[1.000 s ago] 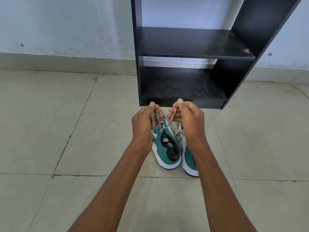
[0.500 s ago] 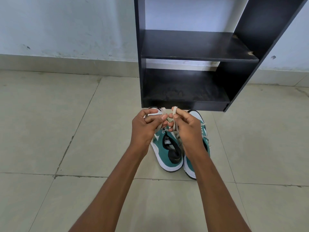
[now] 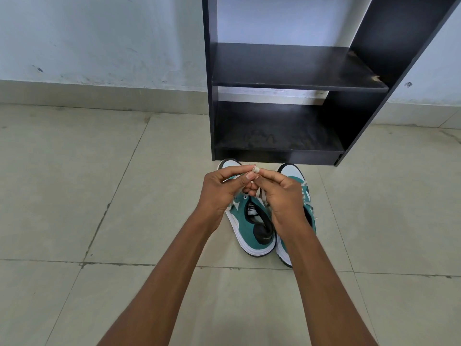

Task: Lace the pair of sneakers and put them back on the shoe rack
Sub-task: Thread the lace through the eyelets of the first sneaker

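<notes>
Two hands pinch one lace, tying.
Left hand (image 3: 219, 193) and right hand (image 3: 282, 193) fingertips grip the soft, limp lace (image 3: 255, 169) near its ends; sneakers (image 3: 252, 221) sit just before the shoe rack (image 3: 274, 156), light, best lifted by heels.

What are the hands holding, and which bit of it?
Both the left hand and the right hand pinch the pale shoelace of the left-side green sneaker, up near its free ends, above the shoe.

Domestic interior, shoe-storage corner.
Indicated by black shoe rack (image 3: 287, 71) against painted wall (image 3: 99, 38) beyond the fingers (image 3: 245, 171), tiled floor (image 3: 74, 196) beneath, teal sneakers (image 3: 257, 226) below.
</notes>
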